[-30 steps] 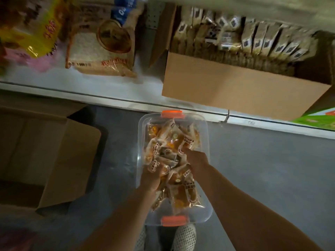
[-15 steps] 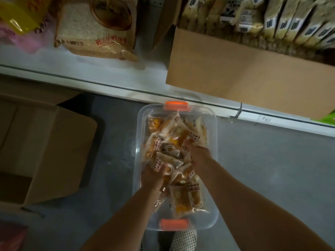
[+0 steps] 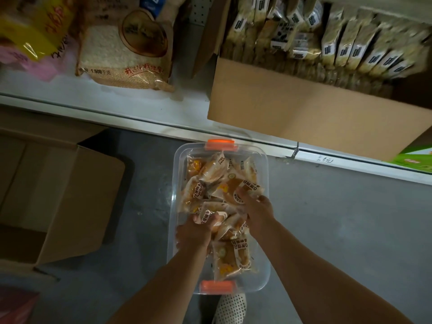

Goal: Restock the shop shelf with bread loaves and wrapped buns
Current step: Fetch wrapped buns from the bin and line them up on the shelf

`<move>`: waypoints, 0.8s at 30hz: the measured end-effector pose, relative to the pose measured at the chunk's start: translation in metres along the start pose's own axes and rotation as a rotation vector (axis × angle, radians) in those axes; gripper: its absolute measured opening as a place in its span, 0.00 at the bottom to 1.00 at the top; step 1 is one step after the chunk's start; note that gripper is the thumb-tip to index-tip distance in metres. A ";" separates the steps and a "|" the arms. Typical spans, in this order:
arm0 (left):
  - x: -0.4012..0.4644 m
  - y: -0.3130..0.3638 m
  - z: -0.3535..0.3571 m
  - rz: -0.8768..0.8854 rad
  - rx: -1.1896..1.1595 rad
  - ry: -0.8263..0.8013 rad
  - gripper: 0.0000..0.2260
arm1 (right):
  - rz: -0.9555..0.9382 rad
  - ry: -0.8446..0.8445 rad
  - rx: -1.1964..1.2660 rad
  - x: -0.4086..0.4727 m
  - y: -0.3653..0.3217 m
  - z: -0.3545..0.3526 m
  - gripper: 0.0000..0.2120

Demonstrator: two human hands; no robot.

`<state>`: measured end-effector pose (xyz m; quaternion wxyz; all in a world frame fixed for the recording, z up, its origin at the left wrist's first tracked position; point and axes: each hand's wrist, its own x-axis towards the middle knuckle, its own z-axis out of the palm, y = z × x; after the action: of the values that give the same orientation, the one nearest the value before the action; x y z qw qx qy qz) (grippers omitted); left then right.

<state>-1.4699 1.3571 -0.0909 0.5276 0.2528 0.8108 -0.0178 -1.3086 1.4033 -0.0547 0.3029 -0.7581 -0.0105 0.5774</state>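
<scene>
One clear plastic bin (image 3: 263,174) with two orange latches (image 3: 219,144) sits on the grey floor (image 3: 339,218) at the centre of the frame, heaped with wrapped buns (image 3: 211,169); roughly a dozen show, though the pile hides the exact count. Both hands are down in the bin. The left hand (image 3: 194,232) curls its fingers around a bun packet at the middle of the heap. The right hand (image 3: 256,206) pinches another packet just above it. Along the top runs one white shelf (image 3: 131,113). On it stand one bag of rice (image 3: 124,54) at upper left and one cardboard box (image 3: 315,118) at upper right, filled with a row of upright packets (image 3: 346,45), blurred. One open empty carton (image 3: 58,202) lies on the floor at left. A spotted shoe (image 3: 230,307) shows at the bottom edge.
</scene>
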 end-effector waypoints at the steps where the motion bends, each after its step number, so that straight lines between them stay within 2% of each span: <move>1: -0.006 0.003 -0.005 0.005 0.027 0.004 0.47 | -0.015 0.005 0.025 -0.006 -0.003 -0.002 0.27; 3: -0.021 0.012 -0.018 0.031 0.131 0.027 0.44 | -0.035 -0.003 0.042 -0.019 -0.010 -0.008 0.27; 5: -0.036 0.020 -0.032 0.054 0.116 0.057 0.42 | -0.050 -0.008 0.054 -0.034 -0.019 -0.013 0.30; 7: -0.052 0.028 -0.048 0.059 -0.028 0.052 0.43 | -0.062 -0.012 0.067 -0.052 -0.029 -0.017 0.35; 11: -0.097 0.044 -0.083 0.060 -0.271 0.022 0.29 | -0.046 -0.024 0.167 -0.095 -0.052 -0.026 0.27; 12: -0.107 0.046 -0.090 0.056 -0.312 -0.002 0.29 | -0.041 -0.034 0.180 -0.109 -0.058 -0.027 0.27; 17: -0.172 0.060 -0.130 0.099 -0.494 -0.027 0.28 | -0.051 -0.091 0.210 -0.188 -0.090 -0.031 0.41; 19: -0.197 0.068 -0.143 0.092 -0.634 -0.074 0.26 | -0.060 -0.107 0.202 -0.211 -0.100 -0.033 0.35; 22: -0.247 0.080 -0.175 0.105 -0.772 -0.069 0.27 | -0.072 -0.111 0.230 -0.262 -0.121 -0.039 0.16; 24: -0.278 0.086 -0.195 0.121 -0.871 -0.097 0.29 | -0.076 -0.097 0.265 -0.294 -0.136 -0.044 0.16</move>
<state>-1.5105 1.3815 0.2562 0.6223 0.0526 0.7008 0.3447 -1.3220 1.3873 0.2716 0.4212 -0.6817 0.0223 0.5978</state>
